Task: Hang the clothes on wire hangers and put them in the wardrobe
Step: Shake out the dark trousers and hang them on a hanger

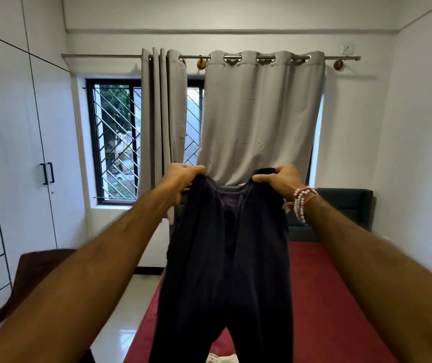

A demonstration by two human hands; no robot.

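Observation:
A dark navy garment [225, 258] hangs in front of me, held up at chest height over the bed. My left hand [183, 179] grips its top left corner and my right hand [280, 180], with bead bracelets on the wrist, grips its top right corner. The cloth drops straight down past the bottom of the frame. The white wardrobe [13, 153] with black handles stands along the left wall, its doors closed. No wire hanger is in view.
A bed with a red sheet [327, 297] and dark green headboard [345, 205] lies below and to the right. Grey curtains [259, 113] partly cover a barred window [115, 142]. A brown cloth [34, 273] sits at the lower left. Pale fabric [220, 358] lies at the bed's near edge.

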